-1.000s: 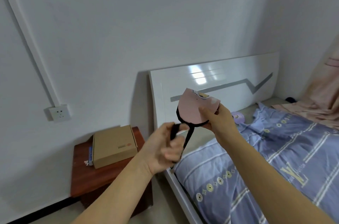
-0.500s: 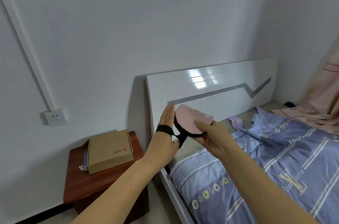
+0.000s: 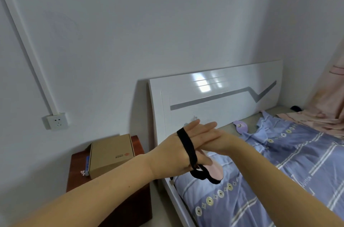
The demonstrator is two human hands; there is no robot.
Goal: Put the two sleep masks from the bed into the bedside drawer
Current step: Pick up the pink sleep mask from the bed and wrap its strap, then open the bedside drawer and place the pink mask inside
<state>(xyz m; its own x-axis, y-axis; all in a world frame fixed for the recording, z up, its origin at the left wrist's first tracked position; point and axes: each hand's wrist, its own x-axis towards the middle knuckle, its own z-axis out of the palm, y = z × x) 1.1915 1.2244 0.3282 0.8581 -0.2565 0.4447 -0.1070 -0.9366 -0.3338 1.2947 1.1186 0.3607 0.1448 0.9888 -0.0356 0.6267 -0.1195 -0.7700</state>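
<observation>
Head view, left hand (image 3: 178,149) flat, strap (image 3: 187,145) looped over, pink sleep mask (image 3: 214,171), right grip unclear, "UITTON" bedsheet (image 3: 306,181)

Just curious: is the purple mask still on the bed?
Yes. The purple mask lies flat on the bed by the headboard, untouched.

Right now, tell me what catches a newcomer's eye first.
The left hand in mid-frame, fingers straight, has a black strap looped round it, and a pink mask hangs below over the bed's edge. A purple mask lies by the headboard. A cardboard box sits on the nightstand, left of the bed.
</observation>
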